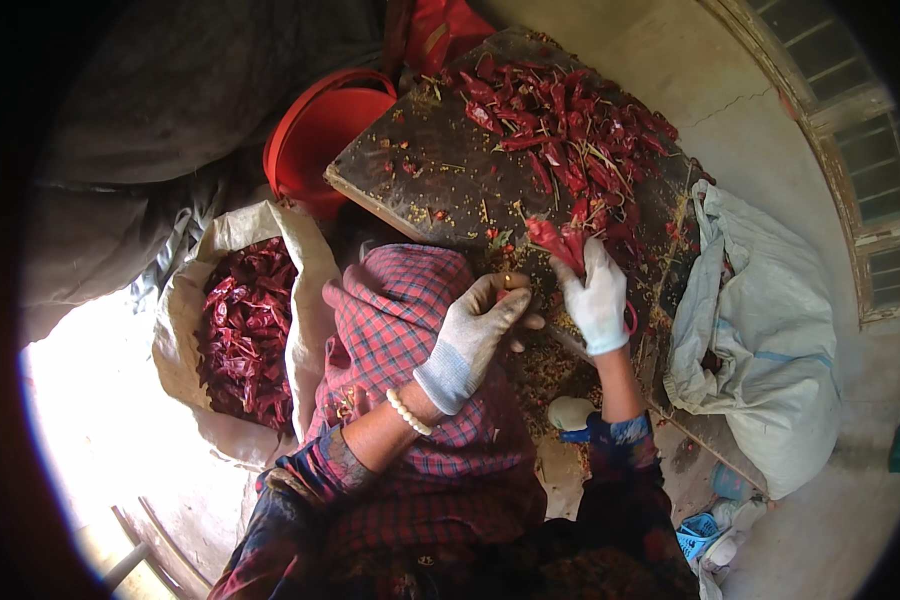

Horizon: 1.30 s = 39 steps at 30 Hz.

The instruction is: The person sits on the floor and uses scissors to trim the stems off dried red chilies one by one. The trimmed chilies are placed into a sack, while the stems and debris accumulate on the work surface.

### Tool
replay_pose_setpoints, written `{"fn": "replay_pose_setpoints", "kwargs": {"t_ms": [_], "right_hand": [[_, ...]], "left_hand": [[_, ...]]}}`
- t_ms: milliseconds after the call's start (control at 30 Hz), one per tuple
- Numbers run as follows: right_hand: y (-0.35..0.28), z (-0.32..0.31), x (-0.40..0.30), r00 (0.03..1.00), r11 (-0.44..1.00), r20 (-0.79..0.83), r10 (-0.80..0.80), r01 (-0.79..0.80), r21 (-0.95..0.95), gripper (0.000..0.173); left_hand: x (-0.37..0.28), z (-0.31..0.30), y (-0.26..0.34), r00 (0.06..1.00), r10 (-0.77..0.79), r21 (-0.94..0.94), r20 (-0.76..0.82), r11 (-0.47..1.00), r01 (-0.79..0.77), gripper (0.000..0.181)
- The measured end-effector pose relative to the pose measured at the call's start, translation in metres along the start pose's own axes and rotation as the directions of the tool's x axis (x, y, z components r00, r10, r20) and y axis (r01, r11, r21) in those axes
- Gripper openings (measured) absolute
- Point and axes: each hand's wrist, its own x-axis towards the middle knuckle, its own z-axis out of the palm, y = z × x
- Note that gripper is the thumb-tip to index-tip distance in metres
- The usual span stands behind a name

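My right hand (pixel 594 296), in a white knit glove, is closed around a few dried red chili peppers (pixel 556 241), whose stem ends point up and left. It is over the near part of a dark board (pixel 450 172). Beyond it, a heap of dried red chilies with stems (pixel 562 124) covers the far side of the board. Above my lap, my left hand (pixel 487 315) wears a soiled white glove. Its thumb and fingers are pinched together on a small red chili piece (pixel 503 295), mostly hidden by the fingers.
To the left stands an open woven sack (pixel 172 341) filled with red chilies (pixel 247 330). A red plastic bucket (pixel 322 142) sits behind it. At right, a white woven sack (pixel 780 360) leans by the board. Seeds and stem bits litter the board. A plaid cloth (pixel 405 300) covers my lap.
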Motion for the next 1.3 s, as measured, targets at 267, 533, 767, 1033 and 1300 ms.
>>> {"fn": "replay_pose_setpoints", "kwargs": {"t_ms": [267,533,767,1033,1300], "right_hand": [[-0.045,-0.018,-0.056,0.954,0.933,0.136,-0.269,0.293,-0.209,0.056],[-0.065,-0.033,-0.08,0.993,0.876,0.113,-0.035,-0.024,0.482,0.04],[-0.081,-0.033,-0.076,0.989,0.987,-0.069,-0.135,0.127,-0.102,0.041],[-0.088,-0.039,-0.076,0.95,0.947,0.058,-0.307,0.311,-0.077,0.035],[-0.085,-0.05,-0.061,0.995,0.914,-0.016,-0.098,0.096,0.394,0.017]], "left_hand": [[0.0,0.004,-0.007,0.984,0.086,0.024,-0.155,0.996,-0.083,0.029],[-0.005,-0.003,-0.006,0.997,0.062,0.062,-0.053,0.996,-0.059,0.018],[-0.016,-0.004,-0.006,0.962,0.187,0.255,0.197,0.938,-0.235,0.042],[-0.022,-0.006,0.002,0.974,0.164,0.164,0.153,0.968,-0.189,0.023],[-0.019,-0.008,-0.004,0.971,0.137,0.391,0.195,0.897,-0.205,0.013]]}}
